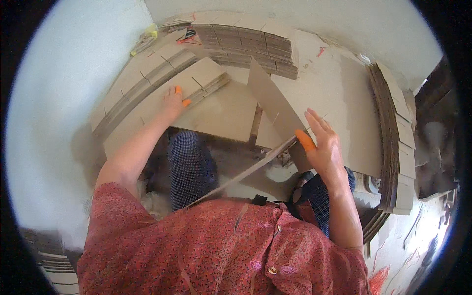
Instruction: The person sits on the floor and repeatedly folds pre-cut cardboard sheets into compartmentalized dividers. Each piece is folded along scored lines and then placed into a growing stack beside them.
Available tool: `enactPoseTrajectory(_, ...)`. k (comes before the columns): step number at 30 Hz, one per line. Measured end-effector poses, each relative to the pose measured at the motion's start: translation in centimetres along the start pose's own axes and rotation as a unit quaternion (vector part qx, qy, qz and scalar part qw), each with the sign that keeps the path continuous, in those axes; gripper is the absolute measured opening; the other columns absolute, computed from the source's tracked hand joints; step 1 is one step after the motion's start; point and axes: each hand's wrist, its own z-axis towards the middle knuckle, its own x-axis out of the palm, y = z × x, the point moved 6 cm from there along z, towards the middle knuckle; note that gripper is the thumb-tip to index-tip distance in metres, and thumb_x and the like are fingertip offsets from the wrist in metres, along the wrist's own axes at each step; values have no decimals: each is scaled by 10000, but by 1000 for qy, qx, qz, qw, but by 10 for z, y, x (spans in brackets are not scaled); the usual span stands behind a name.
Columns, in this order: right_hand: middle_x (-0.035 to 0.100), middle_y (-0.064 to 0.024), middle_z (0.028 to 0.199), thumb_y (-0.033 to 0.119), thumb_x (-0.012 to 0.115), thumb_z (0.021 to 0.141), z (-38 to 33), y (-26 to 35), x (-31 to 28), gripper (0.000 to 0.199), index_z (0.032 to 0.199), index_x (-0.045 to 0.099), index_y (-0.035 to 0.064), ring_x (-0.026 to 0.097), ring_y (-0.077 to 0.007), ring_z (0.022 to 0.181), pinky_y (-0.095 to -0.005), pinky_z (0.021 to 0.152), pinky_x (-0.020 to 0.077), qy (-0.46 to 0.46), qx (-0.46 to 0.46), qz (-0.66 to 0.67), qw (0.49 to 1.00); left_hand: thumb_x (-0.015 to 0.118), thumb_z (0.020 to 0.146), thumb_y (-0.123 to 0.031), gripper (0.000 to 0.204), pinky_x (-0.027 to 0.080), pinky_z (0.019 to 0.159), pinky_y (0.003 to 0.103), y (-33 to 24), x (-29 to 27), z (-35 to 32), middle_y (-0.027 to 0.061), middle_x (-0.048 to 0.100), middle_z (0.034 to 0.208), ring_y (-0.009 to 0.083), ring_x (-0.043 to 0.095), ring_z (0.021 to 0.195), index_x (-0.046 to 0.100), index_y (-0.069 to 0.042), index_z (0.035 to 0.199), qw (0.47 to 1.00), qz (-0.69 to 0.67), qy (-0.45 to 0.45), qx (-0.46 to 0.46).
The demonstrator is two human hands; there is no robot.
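1. Far left: a low stack of slotted cardboard blanks lies fanned along the pale wall. It is untouched by either hand, and its edges are uneven.
2. Left hand rests flat on the top slotted blank of the near pile, with the orange finger cots at the blank's lower edge. The grip is wide: palm down and pressing, nothing enclosed. Judgement: this hand serves best as a hold-down, so the pile does not slide while the other hand works.
3. Centre: a large flat sheet lies in front of the knees, with a dark gap just to its right. A ribbed stack of blanks sits behind it, against the wall.
4. Right hand holds a tilted cardboard sheet at its lower edge. Its fingers are spread along the face and the orange-tipped thumb pinches from the near side. The sheet stands on a slant, its upper corner over the flat sheets.
5. Judgement: the pinch should stay close to the edge, the sheet should be lowered square to the one below, and bending should be avoided.
6. Far right: a tall curved stack of blanks stands apart from both hands.
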Motion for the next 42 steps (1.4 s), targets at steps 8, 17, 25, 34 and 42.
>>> enactPoseTrajectory(8, 615, -281, 842, 160, 574, 875, 6, -25, 32, 231, 1080, 610, 59, 589, -451, 815, -485, 721, 483, 172, 175, 116, 962, 628, 857, -366, 382, 473, 719, 464, 17, -6, 27, 228, 626, 878, 394, 599, 843, 623, 15, 868, 990, -93, 106, 0)
enactPoseTrajectory(17, 624, -245, 788, 91, 562, 877, -25, -34, 14, 287, 1160, 597, 57, 607, -425, 714, -462, 630, 485, 27, 147, 71, 986, 633, 849, -383, 408, 483, 685, 439, -49, -46, 59, 227, 647, 909, 345, 632, 844, 653, 18, 919, 964, -154, 210, 51)
enactPoseTrajectory(25, 613, -270, 783, 92, 577, 888, -13, -6, -7, 321, 1208, 598, 72, 627, -413, 733, -412, 634, 498, 8, 114, 71, 991, 609, 876, -291, 337, 487, 729, 358, -203, -79, 10, 160, 671, 851, 224, 617, 781, 662, 19, 997, 859, -370, 297, 193)
enactPoseTrajectory(34, 612, -278, 822, 122, 543, 883, -29, -36, 17, 304, 1173, 594, 47, 593, -458, 789, -492, 690, 477, 138, 176, 68, 972, 655, 881, -352, 414, 484, 786, 328, -220, -81, -1, 131, 667, 953, 186, 612, 858, 629, 6, 1086, 865, -374, 295, 157)
enactPoseTrajectory(42, 620, -257, 760, 108, 517, 880, -31, -39, 22, 230, 1093, 570, 38, 599, -458, 731, -523, 661, 479, 141, 158, 27, 977, 645, 825, -252, 337, 490, 835, 455, -86, -19, 15, 218, 628, 1036, 353, 613, 971, 606, -22, 1068, 988, -2, 119, 101)
